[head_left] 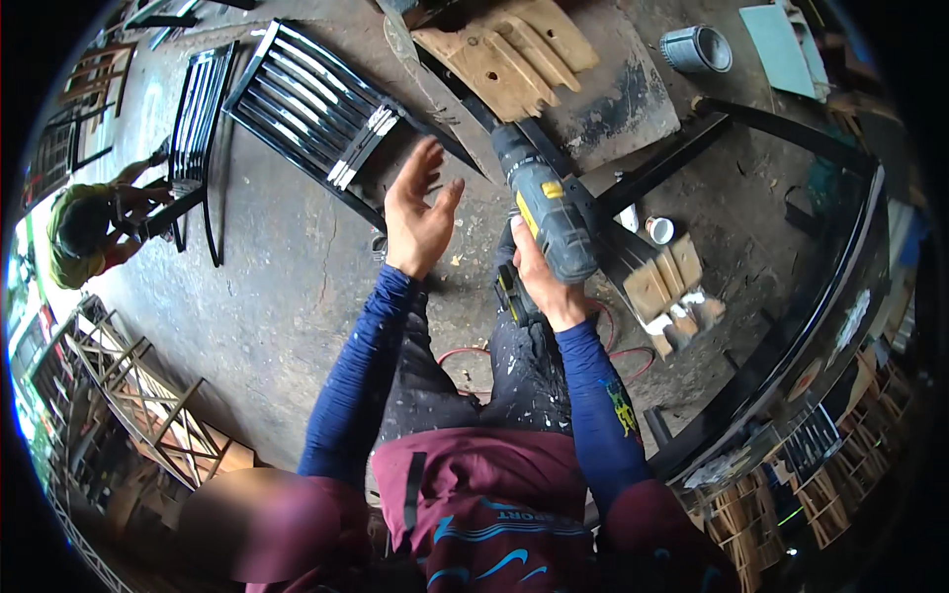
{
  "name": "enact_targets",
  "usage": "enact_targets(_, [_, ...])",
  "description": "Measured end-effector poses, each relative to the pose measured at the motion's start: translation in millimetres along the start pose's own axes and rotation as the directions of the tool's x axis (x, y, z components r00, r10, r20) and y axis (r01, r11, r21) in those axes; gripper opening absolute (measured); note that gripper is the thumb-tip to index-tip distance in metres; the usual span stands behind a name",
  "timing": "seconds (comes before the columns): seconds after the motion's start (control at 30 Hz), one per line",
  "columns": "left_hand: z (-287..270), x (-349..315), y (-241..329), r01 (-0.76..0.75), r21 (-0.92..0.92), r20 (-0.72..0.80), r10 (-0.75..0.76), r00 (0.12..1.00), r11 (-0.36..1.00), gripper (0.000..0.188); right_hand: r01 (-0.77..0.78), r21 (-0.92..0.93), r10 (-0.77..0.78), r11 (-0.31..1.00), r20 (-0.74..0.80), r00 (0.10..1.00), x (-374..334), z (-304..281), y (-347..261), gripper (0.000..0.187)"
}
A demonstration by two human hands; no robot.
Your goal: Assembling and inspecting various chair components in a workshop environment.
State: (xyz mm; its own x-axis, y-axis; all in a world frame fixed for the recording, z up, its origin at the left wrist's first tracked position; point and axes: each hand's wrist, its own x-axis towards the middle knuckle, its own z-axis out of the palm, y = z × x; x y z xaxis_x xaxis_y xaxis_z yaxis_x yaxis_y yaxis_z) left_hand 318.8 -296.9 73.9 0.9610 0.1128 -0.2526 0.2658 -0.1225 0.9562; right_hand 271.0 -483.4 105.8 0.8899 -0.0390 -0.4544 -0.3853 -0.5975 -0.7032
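The left hand (420,215) is raised, bare and half open, fingers loosely curled, thumb apart; it holds nothing. The right hand (542,275) wraps the handle of a black-and-yellow cordless drill (551,208), clear of the left hand. The drill's chuck points toward the near edge of a grey board (623,99); its body covers part of a black bar (618,247), and whether they touch cannot be told. Grooved wood (504,59) lies at the board's left side; a metal can (695,49) stands just beyond its right edge. On the floor (297,287), left of the board, lies a black slatted frame (311,109). A co-worker (84,232) crouches at the floor's far left.
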Motion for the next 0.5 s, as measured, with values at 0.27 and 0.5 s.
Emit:
enact_targets(0.27, [-19, 134, 128, -0.433, -0.223, 0.035, 0.452, 0.892, 0.873, 0.029, 0.305, -0.096, -0.312, 0.947, -0.068, 0.948, 49, -24, -20, 0.020])
enact_targets(0.5, [-20, 188, 84, -0.524, -0.212, 0.468, 0.556, 0.687, 0.825, 0.025, 0.501, -0.291, -0.567, 0.815, -0.222, 0.793, 36, -23, -33, 0.015])
